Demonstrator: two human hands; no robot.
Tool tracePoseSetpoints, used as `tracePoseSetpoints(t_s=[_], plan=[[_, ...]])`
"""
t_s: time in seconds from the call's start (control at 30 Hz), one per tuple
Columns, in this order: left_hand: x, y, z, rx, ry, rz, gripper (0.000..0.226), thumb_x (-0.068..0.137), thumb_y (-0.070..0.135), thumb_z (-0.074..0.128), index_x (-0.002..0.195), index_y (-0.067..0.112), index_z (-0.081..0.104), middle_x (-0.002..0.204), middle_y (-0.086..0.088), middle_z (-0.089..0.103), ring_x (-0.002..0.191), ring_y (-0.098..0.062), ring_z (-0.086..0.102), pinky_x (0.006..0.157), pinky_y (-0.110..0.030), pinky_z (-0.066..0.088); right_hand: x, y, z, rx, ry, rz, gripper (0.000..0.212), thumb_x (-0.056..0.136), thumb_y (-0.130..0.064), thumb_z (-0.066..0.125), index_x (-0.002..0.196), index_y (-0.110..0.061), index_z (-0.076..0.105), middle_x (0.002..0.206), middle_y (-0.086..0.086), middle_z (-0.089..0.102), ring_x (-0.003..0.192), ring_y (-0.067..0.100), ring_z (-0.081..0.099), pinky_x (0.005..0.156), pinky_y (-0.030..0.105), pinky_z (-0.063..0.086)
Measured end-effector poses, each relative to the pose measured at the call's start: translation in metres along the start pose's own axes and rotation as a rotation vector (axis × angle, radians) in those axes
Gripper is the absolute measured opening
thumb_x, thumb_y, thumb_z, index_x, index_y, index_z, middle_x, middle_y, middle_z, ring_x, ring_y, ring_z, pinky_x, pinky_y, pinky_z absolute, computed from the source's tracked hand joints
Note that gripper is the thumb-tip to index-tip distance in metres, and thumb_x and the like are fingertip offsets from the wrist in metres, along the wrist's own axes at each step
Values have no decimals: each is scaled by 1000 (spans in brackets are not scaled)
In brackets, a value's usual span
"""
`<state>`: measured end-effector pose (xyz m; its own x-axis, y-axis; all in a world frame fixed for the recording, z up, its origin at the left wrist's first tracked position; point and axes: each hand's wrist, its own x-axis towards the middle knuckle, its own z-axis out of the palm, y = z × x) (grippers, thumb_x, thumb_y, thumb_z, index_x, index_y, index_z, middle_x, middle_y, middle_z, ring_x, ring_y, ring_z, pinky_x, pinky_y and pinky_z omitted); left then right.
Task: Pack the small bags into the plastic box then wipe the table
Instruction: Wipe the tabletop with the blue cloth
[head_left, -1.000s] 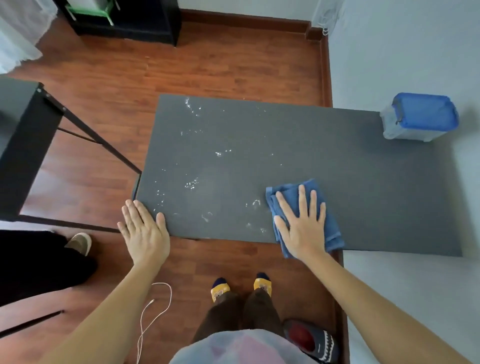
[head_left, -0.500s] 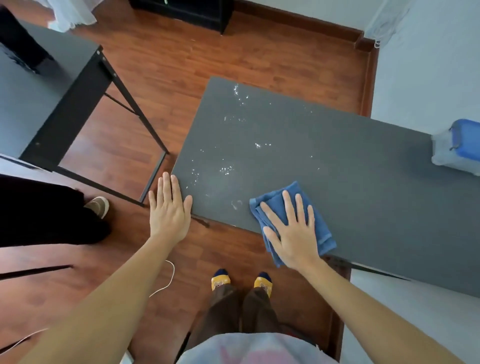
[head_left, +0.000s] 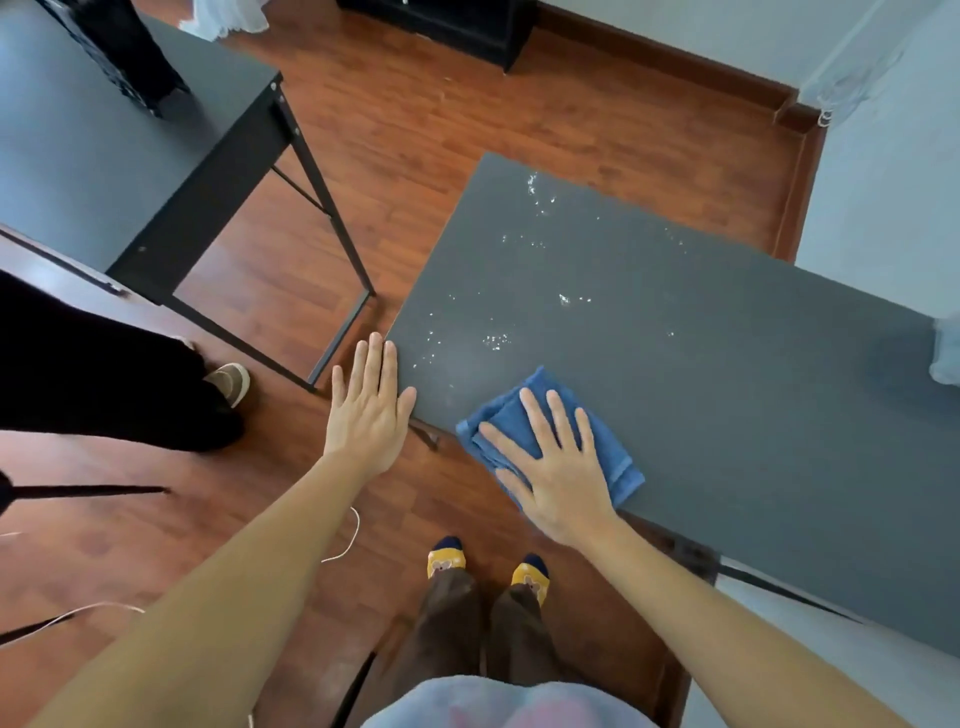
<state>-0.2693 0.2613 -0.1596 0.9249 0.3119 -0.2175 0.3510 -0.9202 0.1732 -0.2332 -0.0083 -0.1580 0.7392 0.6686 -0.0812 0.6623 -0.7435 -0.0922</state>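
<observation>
Your grey table (head_left: 727, 374) is bare of small bags, so you appear to be past the packing step and into the wipe; only a pale sliver of what is probably the plastic box (head_left: 946, 353) shows at the right frame edge, too cropped to confirm its contents or lid. The wipe looks early: white specks and droplets (head_left: 496, 340) lie scattered across the left half of the top, up toward the far corner, while the right half looks clean as far as can be told. The second black table (head_left: 104, 156) stands to your left across the wooden floor (head_left: 467, 119), well apart, with another person's dark trouser leg and shoe (head_left: 228, 382) near its frame; neither blocks the stroke. Your blue cloth (head_left: 610, 447), folded, sits at the near edge, just short of the nearest specks. Your right hand (head_left: 558, 467) presses flat on it, fingers spread, not clenched. Your left hand (head_left: 370, 410) is open and flat, holding nothing, touching the table's near-left corner, probably bracing. A white cable (head_left: 348, 540) trails on the floor near your feet: minor trip risk.
</observation>
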Motion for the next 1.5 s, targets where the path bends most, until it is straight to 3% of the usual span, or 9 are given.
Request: tracePoseSetpoints(t_s=[0.1, 0.27, 0.4, 0.53, 0.73, 0.87, 1.03, 1.27, 1.5], plan=[[1, 1, -2, -21, -22, 4, 64, 99, 47, 3, 151, 13, -11, 161, -4, -16, 148, -21, -17, 121, -49, -1, -52, 70, -9, -27, -37, 27, 51, 101, -58, 22, 152, -52, 16, 166, 5, 19, 153, 34, 14, 114, 63, 26], [1, 4, -4, -39, -18, -11, 64, 98, 47, 2, 151, 13, -12, 161, -3, -18, 147, -19, -20, 121, -48, -3, 32, 67, -26, 105, -13, 511, 66, 91, -71, 21, 152, -46, 25, 166, 13, 13, 151, 45, 10, 117, 67, 15], [-2, 4, -8, -26, -44, -7, 64, 99, 45, 6, 152, 12, -10, 161, -4, -15, 148, -21, -16, 121, -48, -1, 49, -9, -9, 47, -6, 131, 58, 96, -66, 28, 151, -51, 21, 167, 10, 13, 152, 41, 9, 119, 63, 12], [-2, 0, -8, -32, -32, 7, 64, 98, 47, 0, 151, 15, -15, 160, 0, -20, 147, -19, -21, 120, -47, -6, -28, 35, -6, -3, -27, 48, 54, 99, -61, 22, 152, -50, 18, 167, 5, 15, 152, 37, 14, 116, 63, 22], [-7, -10, -1, -48, 4, -2, 63, 97, 51, -6, 150, 20, -18, 159, 6, -23, 146, -14, -23, 118, -44, -12, 101, 75, -38, 242, -5, 809, 73, 91, -74, 20, 156, -42, 12, 167, 15, 3, 151, 44, 0, 119, 65, 5], [-7, -12, -2, -48, -19, 11, 62, 97, 50, -3, 151, 21, -16, 159, 8, -22, 147, -13, -20, 118, -45, -10, 164, 17, -27, 195, -32, 507, 61, 97, -65, 25, 154, -48, 11, 167, 11, -2, 153, 40, -4, 121, 60, 1], [-9, -10, -8, -62, -37, 10, 61, 98, 47, -1, 150, 20, -19, 159, 6, -24, 145, -15, -24, 120, -47, -7, 22, 15, -12, 42, -36, 41, 55, 100, -62, 20, 153, -49, 16, 167, 5, 11, 154, 35, 8, 119, 61, 19], [-7, -11, -6, -81, -44, 11, 62, 97, 49, -6, 149, 21, -21, 158, 8, -27, 144, -12, -28, 119, -44, -11, 143, 24, -31, 132, -44, 436, 60, 96, -63, 19, 153, -48, 15, 167, 12, 4, 152, 41, 1, 120, 63, 7], [-8, -13, -8, -83, -55, 23, 61, 98, 48, -2, 149, 21, -22, 157, 8, -28, 144, -13, -27, 120, -45, -8, 65, -20, -8, 25, -38, -80, 54, 100, -63, 23, 152, -52, 17, 168, 4, 9, 154, 34, 5, 120, 59, 14]])
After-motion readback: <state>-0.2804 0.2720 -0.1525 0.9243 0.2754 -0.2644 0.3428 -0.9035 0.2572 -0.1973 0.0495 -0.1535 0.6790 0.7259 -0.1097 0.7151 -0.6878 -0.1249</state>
